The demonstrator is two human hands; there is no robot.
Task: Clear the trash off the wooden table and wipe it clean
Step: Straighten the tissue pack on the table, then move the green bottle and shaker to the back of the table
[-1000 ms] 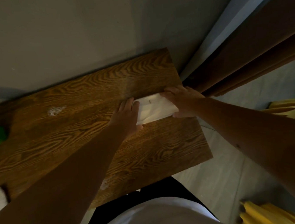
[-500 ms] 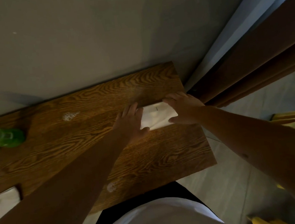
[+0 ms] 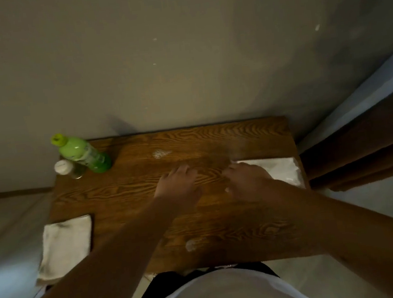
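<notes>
Against the grey wall (image 3: 179,52) stands a wooden counter (image 3: 223,219), and a person in a white shirt leans over it with both arms stretched out. Left hand (image 3: 177,185) is near the middle of the counter, palm down, fingers loosely bent with the tips toward the wood; it holds nothing. Right hand (image 3: 245,180) is just beside it, also palm down and blurred, and its outer side lies over the near edge of a white tissue (image 3: 281,168). I cannot tell if this hand grips the tissue or only rests on it. The tissue lies flat at the right edge of the counter, close to the brown curtain (image 3: 362,149).

At the far left corner a green bottle (image 3: 83,154) stands upright, and a small jar (image 3: 68,168) with a white lid stands touching it on the left. At the near left corner lies a folded cloth (image 3: 64,247), dirty on its far edge, partly over the counter's edge. Two whitish spots show on the wood: one spot (image 3: 160,153) behind the left hand, another mark (image 3: 190,245) near the front edge between the arms
</notes>
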